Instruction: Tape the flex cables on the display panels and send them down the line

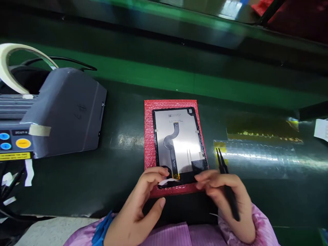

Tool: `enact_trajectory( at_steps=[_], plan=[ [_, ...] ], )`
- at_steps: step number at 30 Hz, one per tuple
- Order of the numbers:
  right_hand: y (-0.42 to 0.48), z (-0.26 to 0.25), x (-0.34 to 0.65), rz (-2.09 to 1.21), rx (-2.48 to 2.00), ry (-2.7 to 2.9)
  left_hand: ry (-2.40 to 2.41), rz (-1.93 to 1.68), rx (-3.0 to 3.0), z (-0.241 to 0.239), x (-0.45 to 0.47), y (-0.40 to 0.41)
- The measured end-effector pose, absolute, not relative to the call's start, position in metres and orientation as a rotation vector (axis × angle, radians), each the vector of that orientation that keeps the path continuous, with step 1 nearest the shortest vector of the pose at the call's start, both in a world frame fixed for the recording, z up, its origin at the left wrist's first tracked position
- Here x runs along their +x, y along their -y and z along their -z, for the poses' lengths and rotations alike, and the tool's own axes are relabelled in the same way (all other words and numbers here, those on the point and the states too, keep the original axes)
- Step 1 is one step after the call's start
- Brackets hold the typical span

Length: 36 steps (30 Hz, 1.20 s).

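Note:
A display panel [179, 143] lies back side up on a red bubble-wrap pad [148, 136], with a black flex cable [172, 140] curving down its silver back. My left hand [139, 208] is at the panel's near edge, fingers pinched on a small white strip [165, 181]. My right hand [225, 201] rests at the near right corner of the panel, fingers curled around black tweezers [225, 177] whose tips point away from me.
A grey tape dispenser machine [61, 112] with blue and yellow buttons stands at the left, with a tape roll [10, 65] behind it. A clear bubble-wrap sheet [261, 153] lies right of the pad. A green conveyor belt [179, 75] runs across the back.

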State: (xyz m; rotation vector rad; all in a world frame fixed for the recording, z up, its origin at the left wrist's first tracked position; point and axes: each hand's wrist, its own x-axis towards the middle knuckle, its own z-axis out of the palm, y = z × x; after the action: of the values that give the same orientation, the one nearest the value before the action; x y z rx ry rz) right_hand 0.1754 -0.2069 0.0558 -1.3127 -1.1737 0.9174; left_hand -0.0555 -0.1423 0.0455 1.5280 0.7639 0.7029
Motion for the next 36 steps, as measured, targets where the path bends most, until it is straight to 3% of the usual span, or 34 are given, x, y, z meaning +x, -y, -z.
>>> enact_trajectory(
  at_steps=[8, 15, 21, 36],
  plan=[
    [0.149, -0.077, 0.158, -1.34, -1.286, 1.099, -0.701, -0.635, 1.382, -0.038, -0.046, 0.155],
    [0.096, -0.055, 0.166, -1.361, -1.346, 1.171, -1.007, -0.778, 1.918, -0.031, -0.055, 0.131],
    [0.092, -0.034, 0.154, -1.273, -1.445, 1.261, -1.113, -0.648, 2.474, -0.024, -0.052, 0.112],
    [0.091, -0.037, 0.153, -1.189, -1.529, 1.35, -1.178, -0.556, 2.545, -0.017, -0.045, 0.111]
  ],
)
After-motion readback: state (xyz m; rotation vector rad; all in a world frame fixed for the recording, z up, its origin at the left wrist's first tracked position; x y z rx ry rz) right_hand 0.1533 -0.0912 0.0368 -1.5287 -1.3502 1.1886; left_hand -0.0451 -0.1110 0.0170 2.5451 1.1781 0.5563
